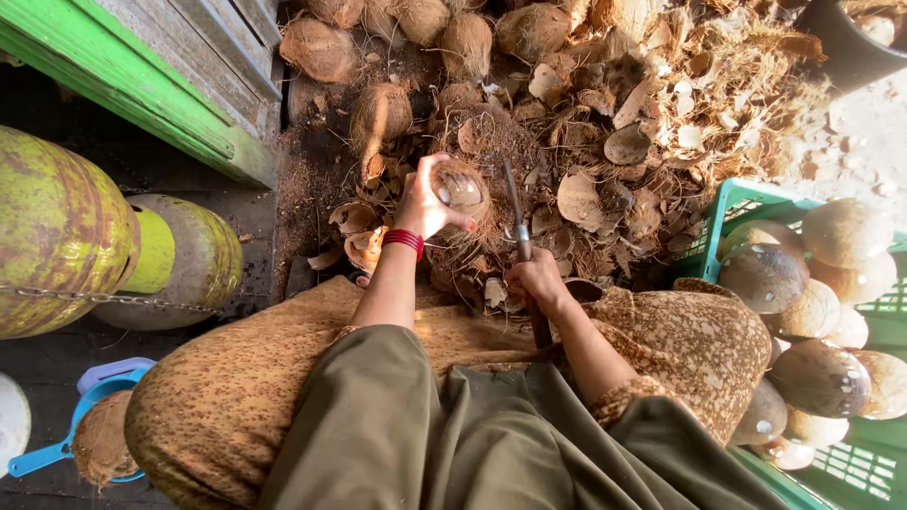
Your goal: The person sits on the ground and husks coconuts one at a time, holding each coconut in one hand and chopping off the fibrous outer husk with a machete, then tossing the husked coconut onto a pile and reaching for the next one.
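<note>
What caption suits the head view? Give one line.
Left hand steadies a husked coconut while right hand grips a knife above scattered husk.

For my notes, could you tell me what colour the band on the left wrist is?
Red; the wristband shows best in the head view, just below the left hand.

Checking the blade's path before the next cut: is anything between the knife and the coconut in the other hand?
Nothing visible. The knife in the right hand stands upright just beside the coconut gripped by the left hand; only loose husk fibre lies around them.
</note>
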`<state>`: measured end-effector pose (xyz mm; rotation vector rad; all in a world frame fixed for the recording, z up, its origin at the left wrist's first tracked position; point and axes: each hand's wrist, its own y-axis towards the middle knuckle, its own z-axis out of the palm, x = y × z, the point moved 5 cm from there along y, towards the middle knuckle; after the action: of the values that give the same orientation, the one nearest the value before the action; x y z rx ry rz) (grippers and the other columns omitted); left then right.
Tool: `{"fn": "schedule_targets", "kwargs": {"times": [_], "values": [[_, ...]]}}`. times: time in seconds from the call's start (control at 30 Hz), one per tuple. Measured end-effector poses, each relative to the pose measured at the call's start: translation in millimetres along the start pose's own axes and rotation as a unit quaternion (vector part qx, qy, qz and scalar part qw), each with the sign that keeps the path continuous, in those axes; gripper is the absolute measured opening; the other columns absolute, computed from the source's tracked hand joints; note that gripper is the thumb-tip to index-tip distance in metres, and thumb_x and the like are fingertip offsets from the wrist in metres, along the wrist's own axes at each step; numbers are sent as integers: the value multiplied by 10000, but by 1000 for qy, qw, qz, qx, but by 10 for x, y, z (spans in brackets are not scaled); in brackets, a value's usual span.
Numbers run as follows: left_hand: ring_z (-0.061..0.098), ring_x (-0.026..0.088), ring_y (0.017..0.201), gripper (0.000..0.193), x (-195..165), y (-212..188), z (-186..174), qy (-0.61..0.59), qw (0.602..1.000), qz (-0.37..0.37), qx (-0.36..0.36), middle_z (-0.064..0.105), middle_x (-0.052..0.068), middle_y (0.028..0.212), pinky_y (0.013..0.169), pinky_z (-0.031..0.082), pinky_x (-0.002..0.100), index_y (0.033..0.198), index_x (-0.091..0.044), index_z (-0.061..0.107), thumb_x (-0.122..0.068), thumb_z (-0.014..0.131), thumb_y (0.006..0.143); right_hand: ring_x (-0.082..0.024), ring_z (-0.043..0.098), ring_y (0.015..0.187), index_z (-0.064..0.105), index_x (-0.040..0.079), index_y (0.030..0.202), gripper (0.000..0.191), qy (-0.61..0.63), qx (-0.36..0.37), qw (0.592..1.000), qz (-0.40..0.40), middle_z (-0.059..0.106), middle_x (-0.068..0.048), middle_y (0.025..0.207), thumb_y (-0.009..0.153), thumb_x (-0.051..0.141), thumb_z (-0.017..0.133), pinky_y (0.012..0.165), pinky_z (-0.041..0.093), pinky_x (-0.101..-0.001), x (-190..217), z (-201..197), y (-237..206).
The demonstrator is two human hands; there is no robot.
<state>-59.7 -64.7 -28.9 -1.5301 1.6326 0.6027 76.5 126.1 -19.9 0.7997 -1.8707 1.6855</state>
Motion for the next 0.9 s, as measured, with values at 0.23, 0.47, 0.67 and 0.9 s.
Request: {"fn": "schedule_targets", "kwargs": {"times": [0.23,0.47,0.67,0.9], "values": [[617,334,1163,1146,-94,28,80,72,983,-140,100,504,116,1404,920,618,487,1408,-400,447,-334,998,405,-108,493,510,511,112,820,218,-91,-20,940,-329,550,-31,645,855,-35,667,431,433,-284,351,112,-429],[621,334,1208,1107,1,29,97,-23,999,5,32,572,151,1375,1016,565,492,1378,-287,482,-300,1025,413,-177,470,423,557,17,772,92,151,82,985,33,544,-78,568,799,-24,635,368,413,-343,-509,-73,330],[574,346,1291,1129,130,-124,47,-54,997,51,-15,585,172,1403,1079,503,514,1380,-232,479,-281,1039,402,-152,550,506,631,7,824,66,-60,-69,995,-27,614,-64,649,843,-13,691,424,428,-307,-486,-173,461],[602,351,1143,1163,-178,-77,84,81,985,-142,46,467,170,1390,900,600,510,1446,-400,405,-384,987,439,-138,527,471,539,73,839,129,-67,-71,941,-324,585,-35,640,888,10,640,393,462,-297,91,-219,-164]]}}
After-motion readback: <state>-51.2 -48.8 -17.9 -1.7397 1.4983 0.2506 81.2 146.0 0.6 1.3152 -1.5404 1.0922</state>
